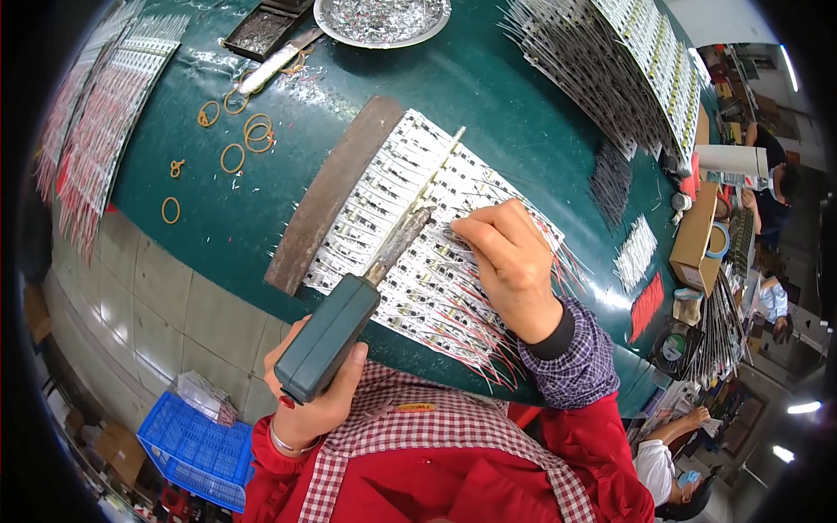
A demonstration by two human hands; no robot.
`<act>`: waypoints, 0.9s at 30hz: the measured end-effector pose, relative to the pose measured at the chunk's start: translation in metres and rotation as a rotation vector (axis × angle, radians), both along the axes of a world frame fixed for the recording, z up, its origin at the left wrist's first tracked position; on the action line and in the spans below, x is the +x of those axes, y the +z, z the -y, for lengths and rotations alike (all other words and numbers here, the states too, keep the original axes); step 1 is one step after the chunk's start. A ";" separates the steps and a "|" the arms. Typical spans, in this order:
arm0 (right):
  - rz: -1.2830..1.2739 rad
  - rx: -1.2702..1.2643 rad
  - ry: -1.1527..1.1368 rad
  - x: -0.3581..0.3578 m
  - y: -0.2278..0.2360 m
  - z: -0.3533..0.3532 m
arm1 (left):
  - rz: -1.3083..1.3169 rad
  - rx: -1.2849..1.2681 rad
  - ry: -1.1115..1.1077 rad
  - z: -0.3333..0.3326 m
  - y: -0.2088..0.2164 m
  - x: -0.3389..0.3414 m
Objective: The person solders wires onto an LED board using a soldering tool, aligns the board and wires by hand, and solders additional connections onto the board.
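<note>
My left hand [316, 420] is wrapped round the dark green body of a soldering gun [330, 338]. Its long, dirty metal tip reaches up and to the right, onto a panel of small white circuit boards [377, 207]. The panel carries rows of black components, with red and dark wires trailing off its right and near sides. Above it, close to the tip, my right hand [516, 266] is pinched, thumb against index finger; whatever lies between them is too small to make out. A rusty metal bar [336, 193] lies along the panel's left edge.
Rubber bands [232, 159] and a knife-like tool [279, 63] lie at the left and back, near a round metal dish [384, 19]. Wired board stacks [131, 83] flank the table. Black, white and red wire bundles [647, 307] lie right. A blue crate [196, 449] stands below; co-workers sit at right.
</note>
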State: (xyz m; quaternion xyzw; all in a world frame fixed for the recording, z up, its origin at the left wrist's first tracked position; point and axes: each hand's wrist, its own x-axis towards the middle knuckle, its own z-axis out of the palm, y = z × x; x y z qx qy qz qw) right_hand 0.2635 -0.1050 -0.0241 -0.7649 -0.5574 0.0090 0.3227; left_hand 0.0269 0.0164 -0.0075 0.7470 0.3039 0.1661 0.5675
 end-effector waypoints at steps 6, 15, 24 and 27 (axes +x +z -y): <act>0.000 -0.003 -0.002 -0.002 -0.004 0.000 | -0.011 -0.050 -0.017 -0.001 0.005 0.003; 0.004 -0.037 -0.021 -0.003 -0.003 0.001 | -0.051 -0.027 -0.051 -0.001 0.008 0.003; 0.053 -0.028 0.004 -0.003 -0.003 0.000 | -0.071 -0.069 -0.059 0.000 0.005 0.001; 0.062 -0.044 0.003 -0.003 -0.004 0.000 | -0.071 -0.059 -0.066 -0.002 0.004 0.003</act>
